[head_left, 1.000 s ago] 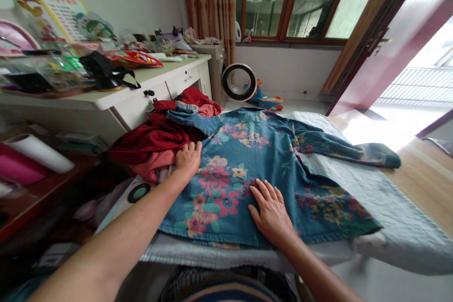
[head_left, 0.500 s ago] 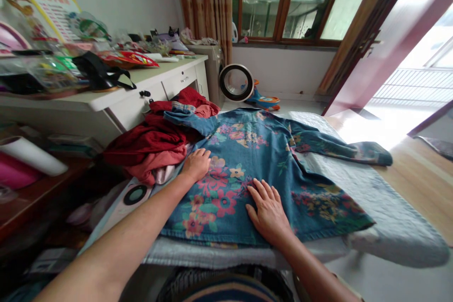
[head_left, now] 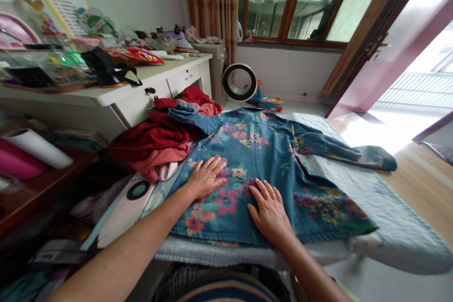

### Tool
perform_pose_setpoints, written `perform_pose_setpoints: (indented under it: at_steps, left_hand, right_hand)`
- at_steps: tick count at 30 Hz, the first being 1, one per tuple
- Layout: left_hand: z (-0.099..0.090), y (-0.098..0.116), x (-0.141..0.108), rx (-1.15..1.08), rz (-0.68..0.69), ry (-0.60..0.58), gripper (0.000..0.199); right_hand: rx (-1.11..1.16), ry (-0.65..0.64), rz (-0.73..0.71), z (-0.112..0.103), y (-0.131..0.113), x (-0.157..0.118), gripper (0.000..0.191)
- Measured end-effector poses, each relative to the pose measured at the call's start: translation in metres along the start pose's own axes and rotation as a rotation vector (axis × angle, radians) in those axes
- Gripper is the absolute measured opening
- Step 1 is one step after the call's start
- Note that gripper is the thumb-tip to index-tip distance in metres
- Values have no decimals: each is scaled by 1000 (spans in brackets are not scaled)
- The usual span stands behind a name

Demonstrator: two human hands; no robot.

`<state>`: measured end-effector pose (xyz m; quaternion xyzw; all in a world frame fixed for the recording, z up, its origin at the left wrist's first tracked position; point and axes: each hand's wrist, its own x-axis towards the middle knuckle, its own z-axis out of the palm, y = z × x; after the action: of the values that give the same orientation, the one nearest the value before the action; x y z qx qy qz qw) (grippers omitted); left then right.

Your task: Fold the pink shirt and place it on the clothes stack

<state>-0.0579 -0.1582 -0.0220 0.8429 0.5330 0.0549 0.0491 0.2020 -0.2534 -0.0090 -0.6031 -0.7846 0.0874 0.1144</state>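
A blue denim shirt (head_left: 262, 151) with printed flowers lies spread out on a padded, light grey-blue board (head_left: 396, 217). Its right-hand sleeve stretches out over the board's far edge, while the other sleeve rests against a heap of red clothes (head_left: 152, 141). My left hand (head_left: 205, 179) lies flat on the shirt's left part, fingers spread over the flower print. Near the middle of the hem, my right hand (head_left: 271, 214) rests palm down on the cloth, fingers stretched out. Neither hand holds anything.
A desk (head_left: 155, 73) crowded with small things stands at the left. Behind the board are a washing machine (head_left: 217, 56) with its round door (head_left: 239, 82) swung out and a blue-orange toy (head_left: 267, 100). Paper rolls (head_left: 38, 148) lie on a low shelf at left.
My left hand has moved right and further onto the shirt, its fingers now spread. My right hand stays in about the same place. The view has shifted slightly.
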Motion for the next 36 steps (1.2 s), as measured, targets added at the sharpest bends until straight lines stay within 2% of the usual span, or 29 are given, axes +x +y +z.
perform_pose_setpoints:
  at_steps: [6, 9, 11, 13, 16, 17, 20, 23, 27, 31, 36]
  left_hand:
    - [-7, -32, 4, 10, -222, 46, 54]
    - [-19, -35, 4, 72, -302, 90, 48]
    - [-25, -24, 4, 123, -291, 148, 44]
    - [-24, -5, 2, 132, -185, 186, 44]
    - [-11, 24, -4, 56, 36, 110, 47]
    - [-5, 31, -7, 38, 70, 84, 49]
    - [7, 41, -17, 33, 50, 95, 57]
    - [9, 33, -26, 64, -37, 100, 61]
    - [2, 12, -43, 110, -141, 88, 66]
    - [-4, -6, -64, 143, -167, 106, 65]
    - [-9, -9, -88, 197, -230, 100, 61]
  right_hand:
    - [-11, -1, 3, -3, -2, -1, 50]
    - [-11, 3, 2, -4, -3, -1, 50]
    - [-12, 7, -1, -4, -3, -1, 50]
    - [-15, 12, -4, -3, -3, -1, 49]
    - [-20, 21, -10, -1, -2, 0, 49]
    - [-21, 26, -12, -1, -2, 0, 49]
    - [-19, 37, -19, 0, -1, 0, 49]
    - [-12, 37, -20, 0, 0, 0, 49]
    - [1, 26, -19, -1, 0, 0, 49]
    - [7, 21, -21, -2, 0, 0, 49]
    - [18, 40, -30, -1, 1, -1, 48]
